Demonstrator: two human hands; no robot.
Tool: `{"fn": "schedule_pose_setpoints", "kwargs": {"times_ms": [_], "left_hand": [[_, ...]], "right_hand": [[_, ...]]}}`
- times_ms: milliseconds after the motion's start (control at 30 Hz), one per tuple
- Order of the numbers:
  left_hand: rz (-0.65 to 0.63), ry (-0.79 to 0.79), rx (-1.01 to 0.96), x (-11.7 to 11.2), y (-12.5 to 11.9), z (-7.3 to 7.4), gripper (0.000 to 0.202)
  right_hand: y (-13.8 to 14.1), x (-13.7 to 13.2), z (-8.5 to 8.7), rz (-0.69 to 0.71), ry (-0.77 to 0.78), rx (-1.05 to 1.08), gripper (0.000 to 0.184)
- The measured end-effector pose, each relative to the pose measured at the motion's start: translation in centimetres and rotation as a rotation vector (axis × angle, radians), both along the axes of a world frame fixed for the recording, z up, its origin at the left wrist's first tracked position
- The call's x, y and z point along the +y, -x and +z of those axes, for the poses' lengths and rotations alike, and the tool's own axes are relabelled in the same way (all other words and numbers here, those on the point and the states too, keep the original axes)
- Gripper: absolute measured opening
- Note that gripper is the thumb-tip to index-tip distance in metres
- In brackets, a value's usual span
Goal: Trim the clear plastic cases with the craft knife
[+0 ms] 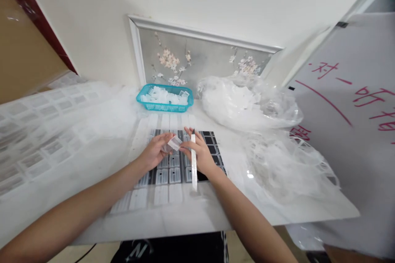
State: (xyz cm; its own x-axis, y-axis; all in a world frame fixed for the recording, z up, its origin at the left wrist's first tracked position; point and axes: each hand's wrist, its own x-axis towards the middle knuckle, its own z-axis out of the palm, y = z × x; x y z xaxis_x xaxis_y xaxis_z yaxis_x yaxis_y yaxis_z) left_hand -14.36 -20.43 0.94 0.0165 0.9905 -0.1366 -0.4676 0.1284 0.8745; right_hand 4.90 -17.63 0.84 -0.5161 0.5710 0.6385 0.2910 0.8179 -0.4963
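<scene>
My left hand (154, 151) pinches a small clear plastic piece (175, 143) by its left end, above the middle of the table. On the piece's other side, the fingertips of my right hand (199, 151) touch it. A slim white utility knife (194, 162) is also tucked in the fingers of my right hand, its dark pointed tip up and its body hanging toward me. Below both hands, translucent sheets of small plastic compartments (174, 175) lie over a black mat (212, 139), partly hidden by the hands.
A blue basket (165, 109) of loose plastic pieces stands at the back. Right of it sits a clear bag (247, 102) with white pieces. Plastic scraps (290, 168) are heaped on the right; stacked translucent sheets (46, 131) cover the left. A whiteboard (354, 139) borders the right side.
</scene>
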Motion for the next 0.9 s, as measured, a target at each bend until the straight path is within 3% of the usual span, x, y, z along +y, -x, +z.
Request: {"fn": "schedule_pose_setpoints", "kwargs": {"times_ms": [167,233,367,533,900], "left_hand": [[0.304,-0.3,0.59,-1.3,-0.2,0.9,0.03],[0.311,-0.457,0.797,-1.5,0.1,0.9,0.026],[0.207,-0.696,1.06,-1.4,0.3,0.2,0.024],[0.159,-0.782,1.2,-1.2,-0.1,-0.8,0.022],[0.112,-0.762,1.247,-1.5,-0.3,0.1,0.016]], "right_hand": [[-0.3,-0.5,0.5,0.023,0.155,0.028,0.011],[-0.4,-0.8,0.8,0.035,0.178,0.023,0.012],[-0.6,-0.8,1.0,0.049,0.176,-0.002,0.016],[-0.9,-0.5,0.9,0.06,0.218,0.027,0.016],[-0.2,-0.4,0.1,0.155,0.381,0.137,0.015]]}}
